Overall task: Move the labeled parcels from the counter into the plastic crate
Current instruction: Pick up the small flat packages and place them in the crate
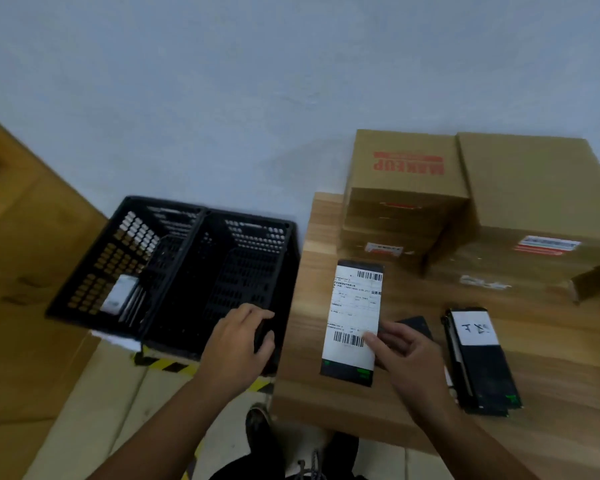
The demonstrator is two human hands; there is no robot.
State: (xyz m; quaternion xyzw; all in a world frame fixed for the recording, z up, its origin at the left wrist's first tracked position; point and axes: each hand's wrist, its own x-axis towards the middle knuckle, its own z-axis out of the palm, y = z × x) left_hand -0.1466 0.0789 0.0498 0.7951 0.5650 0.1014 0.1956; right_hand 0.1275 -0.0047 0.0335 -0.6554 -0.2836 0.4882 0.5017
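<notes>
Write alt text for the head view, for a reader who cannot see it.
A person's right hand pinches the edge of a black parcel with a white shipping label on a wooden counter, while the left hand grips the rim of a black plastic crate beside it. One parcel lies in the crate; more parcels and cardboard boxes sit on the counter.

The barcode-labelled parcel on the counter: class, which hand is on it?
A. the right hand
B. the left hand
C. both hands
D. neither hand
A: the right hand has its thumb on the label of the barcode-labelled parcel, while the left hand holds the black crate by its wall.
</notes>
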